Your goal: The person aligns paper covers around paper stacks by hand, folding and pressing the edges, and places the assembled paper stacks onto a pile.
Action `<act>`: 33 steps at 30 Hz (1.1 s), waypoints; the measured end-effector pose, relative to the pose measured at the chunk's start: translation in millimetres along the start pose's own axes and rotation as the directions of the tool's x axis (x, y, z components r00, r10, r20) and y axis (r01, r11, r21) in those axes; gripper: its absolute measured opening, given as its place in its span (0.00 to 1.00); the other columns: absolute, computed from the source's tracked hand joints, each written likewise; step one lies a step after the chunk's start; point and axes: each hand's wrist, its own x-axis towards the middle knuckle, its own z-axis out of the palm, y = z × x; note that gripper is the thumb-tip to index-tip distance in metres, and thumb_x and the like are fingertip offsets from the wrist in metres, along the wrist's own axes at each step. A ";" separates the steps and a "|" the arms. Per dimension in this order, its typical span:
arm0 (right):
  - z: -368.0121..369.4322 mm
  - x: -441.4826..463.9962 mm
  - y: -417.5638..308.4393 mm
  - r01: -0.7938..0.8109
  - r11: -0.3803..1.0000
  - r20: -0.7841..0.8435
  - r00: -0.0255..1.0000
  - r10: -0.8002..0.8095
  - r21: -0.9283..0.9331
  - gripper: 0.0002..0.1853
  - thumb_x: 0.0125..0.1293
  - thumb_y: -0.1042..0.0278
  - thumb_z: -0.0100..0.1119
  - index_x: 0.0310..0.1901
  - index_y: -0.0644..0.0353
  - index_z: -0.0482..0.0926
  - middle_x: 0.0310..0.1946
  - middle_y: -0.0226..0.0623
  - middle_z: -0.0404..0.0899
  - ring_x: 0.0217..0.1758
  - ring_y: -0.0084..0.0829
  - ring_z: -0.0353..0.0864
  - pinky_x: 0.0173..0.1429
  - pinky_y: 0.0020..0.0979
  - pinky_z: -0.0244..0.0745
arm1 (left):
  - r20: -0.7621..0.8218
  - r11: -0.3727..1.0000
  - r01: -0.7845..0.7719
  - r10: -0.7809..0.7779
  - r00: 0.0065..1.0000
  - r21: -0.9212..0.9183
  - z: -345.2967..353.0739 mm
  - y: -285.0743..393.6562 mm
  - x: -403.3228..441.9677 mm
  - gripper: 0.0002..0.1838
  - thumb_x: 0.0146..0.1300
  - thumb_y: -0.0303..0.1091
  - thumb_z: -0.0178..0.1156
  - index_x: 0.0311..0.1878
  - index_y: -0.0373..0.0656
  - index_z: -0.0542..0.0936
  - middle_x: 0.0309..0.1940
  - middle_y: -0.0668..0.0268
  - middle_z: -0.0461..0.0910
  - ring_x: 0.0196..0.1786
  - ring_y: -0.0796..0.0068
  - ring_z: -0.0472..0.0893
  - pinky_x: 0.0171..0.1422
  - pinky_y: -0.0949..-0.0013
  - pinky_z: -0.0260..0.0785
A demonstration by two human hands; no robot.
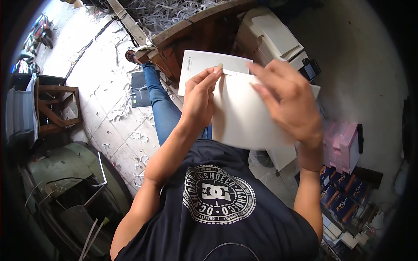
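Observation:
My left hand (201,93) grips the left edge of white paper (248,117) held up before my chest, with the thumb near its top corner. Whether this is one sheet or a thin stack I cannot tell. Behind it shows a white page with small print (204,61) along its left part. Over the upper right edge of the paper is my right hand (291,102), blurred by motion. Thumb and forefinger are near that edge, but whether they pinch it is unclear.
A wooden bin (187,24) of shredded paper stands ahead. White boxes or stacks (270,32) are beside it. At right are a pink-and-white block (342,145) and blue boxes (344,191). Green machinery (74,165) stands at left. Paper strips litter the tiled floor (113,143).

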 end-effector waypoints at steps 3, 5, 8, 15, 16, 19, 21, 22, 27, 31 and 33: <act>-16.9 -5.0 9.4 -0.065 0.972 -0.080 0.993 0.085 0.224 0.20 0.57 0.75 0.67 0.54 0.55 0.83 0.40 0.34 0.81 0.48 0.34 0.80 0.58 0.37 0.65 | 0.013 0.998 0.049 -0.048 0.999 -0.025 7.2 -8.4 -0.6 0.10 0.70 0.34 0.61 0.45 0.37 0.80 0.39 0.68 0.81 0.40 0.83 0.78 0.44 0.79 0.71; -20.1 -11.9 10.8 -0.032 0.984 -0.153 0.988 0.005 -0.177 0.20 0.58 0.74 0.67 0.54 0.55 0.82 0.41 0.35 0.82 0.48 0.34 0.80 0.59 0.37 0.65 | 0.046 1.000 0.016 -0.017 0.999 0.010 12.5 -11.1 -3.3 0.10 0.70 0.36 0.62 0.44 0.37 0.80 0.37 0.68 0.81 0.39 0.85 0.77 0.44 0.80 0.70; -14.5 -19.9 8.2 -0.057 0.923 -0.139 0.990 0.004 -0.381 0.19 0.62 0.71 0.64 0.55 0.56 0.82 0.43 0.41 0.83 0.49 0.40 0.81 0.61 0.39 0.65 | 0.108 0.973 -0.177 0.162 0.981 0.147 21.2 -15.6 -6.6 0.12 0.70 0.38 0.62 0.43 0.37 0.80 0.35 0.70 0.80 0.37 0.87 0.76 0.43 0.81 0.69; 11.9 -12.5 1.1 -0.005 0.989 -0.091 0.996 -0.009 -0.147 0.08 0.68 0.73 0.55 0.45 0.62 0.81 0.37 0.41 0.83 0.41 0.39 0.80 0.51 0.36 0.65 | 0.106 0.988 -0.104 0.092 0.990 0.116 27.9 -11.0 -15.2 0.11 0.71 0.36 0.60 0.44 0.37 0.80 0.36 0.68 0.81 0.39 0.84 0.78 0.47 0.78 0.71; 11.8 -12.4 0.3 -0.014 0.989 -0.078 0.997 0.002 -0.148 0.08 0.68 0.73 0.55 0.45 0.62 0.81 0.37 0.41 0.83 0.40 0.39 0.80 0.50 0.36 0.65 | 0.103 0.998 -0.024 0.019 0.994 0.050 26.8 -9.6 -14.3 0.11 0.71 0.36 0.60 0.44 0.36 0.79 0.37 0.67 0.81 0.40 0.83 0.79 0.47 0.77 0.72; 6.3 -11.2 2.7 -0.025 0.994 -0.030 0.999 0.022 -0.110 0.08 0.68 0.74 0.54 0.44 0.61 0.82 0.35 0.40 0.83 0.38 0.38 0.81 0.49 0.33 0.64 | 0.099 0.976 0.182 -0.171 0.980 -0.115 27.2 -5.1 -14.3 0.11 0.72 0.35 0.58 0.46 0.34 0.78 0.41 0.62 0.82 0.42 0.76 0.81 0.46 0.71 0.76; -0.1 -12.6 7.3 0.004 0.997 -0.030 1.000 -0.006 -0.073 0.06 0.68 0.72 0.55 0.42 0.61 0.80 0.31 0.39 0.81 0.36 0.39 0.79 0.47 0.36 0.63 | 0.163 0.970 0.215 -0.195 0.967 -0.116 25.4 -5.0 -18.7 0.12 0.71 0.35 0.59 0.47 0.34 0.79 0.41 0.61 0.82 0.43 0.76 0.81 0.46 0.69 0.77; -3.0 -14.1 8.4 0.015 0.998 -0.030 0.999 -0.016 -0.054 0.06 0.68 0.71 0.55 0.42 0.61 0.80 0.29 0.39 0.80 0.35 0.39 0.78 0.46 0.37 0.63 | 0.195 0.965 0.235 -0.210 0.958 -0.115 24.3 -6.1 -21.0 0.12 0.71 0.35 0.59 0.47 0.34 0.79 0.42 0.61 0.82 0.43 0.75 0.81 0.47 0.68 0.78; -6.0 -15.5 8.8 0.031 0.992 -0.092 0.995 -0.042 -0.118 0.06 0.66 0.72 0.57 0.43 0.60 0.80 0.33 0.37 0.82 0.37 0.37 0.79 0.49 0.36 0.63 | 0.204 0.997 0.068 -0.057 0.977 -0.048 25.8 -12.1 -25.2 0.15 0.71 0.38 0.62 0.48 0.34 0.80 0.41 0.62 0.82 0.44 0.78 0.80 0.48 0.68 0.78; -0.7 -16.0 3.7 0.024 0.989 -0.076 0.996 -0.035 -0.146 0.07 0.65 0.73 0.59 0.43 0.60 0.82 0.36 0.36 0.84 0.40 0.34 0.81 0.52 0.34 0.62 | 0.145 0.997 -0.009 -0.003 0.989 0.082 24.5 -12.3 -26.2 0.14 0.71 0.38 0.61 0.46 0.34 0.81 0.41 0.65 0.82 0.44 0.81 0.79 0.50 0.71 0.76; 1.7 -16.0 4.5 0.004 0.996 -0.037 0.999 -0.007 -0.085 0.06 0.64 0.73 0.60 0.42 0.59 0.82 0.36 0.35 0.84 0.39 0.34 0.81 0.52 0.33 0.60 | 0.118 0.976 -0.103 0.082 0.990 0.193 21.4 -13.2 -26.2 0.13 0.71 0.36 0.61 0.45 0.33 0.81 0.42 0.65 0.81 0.45 0.82 0.78 0.49 0.72 0.75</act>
